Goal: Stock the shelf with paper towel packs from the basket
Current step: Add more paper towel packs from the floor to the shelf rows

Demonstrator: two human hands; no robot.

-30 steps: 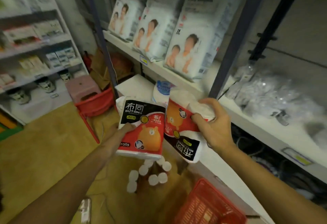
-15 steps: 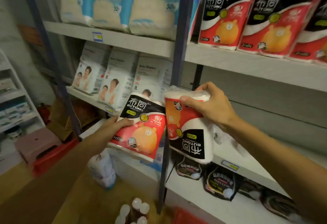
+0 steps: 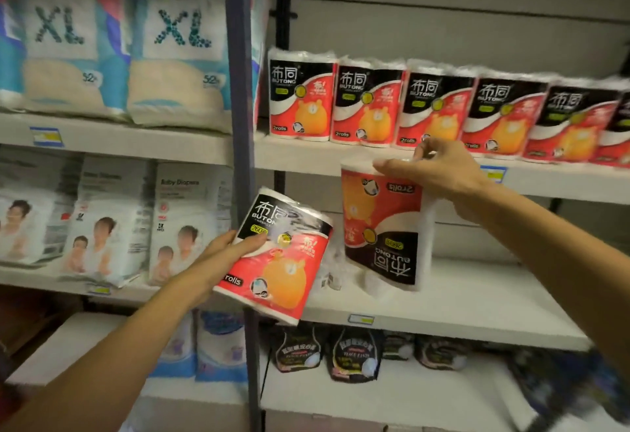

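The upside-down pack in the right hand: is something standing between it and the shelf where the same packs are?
Nothing visible stands in the way. The right hand holds the upside-down pack just below the shelf's front edge. The row of packs stands further back, leaving a bare strip along the front.

a row of paper towel packs point(image 3: 443, 107) stands side by side on the upper right shelf point(image 3: 375, 158), right of the upright post point(image 3: 240, 90), with xl diaper bags point(image 3: 119, 56) on the shelf left of that post and baby diaper packs point(image 3: 112, 227) on the shelf below them. in front of the shelving, the left hand point(image 3: 221, 254) holds an upright, slightly tilted pack point(image 3: 276, 257) low and just right of the post, while the right hand point(image 3: 439, 172) holds an upside-down pack point(image 3: 385, 227) by its top, right of the first and just below the stocked row. pouches point(image 3: 354, 353) lie on the lowest shelf point(image 3: 409, 394), beneath both held packs.
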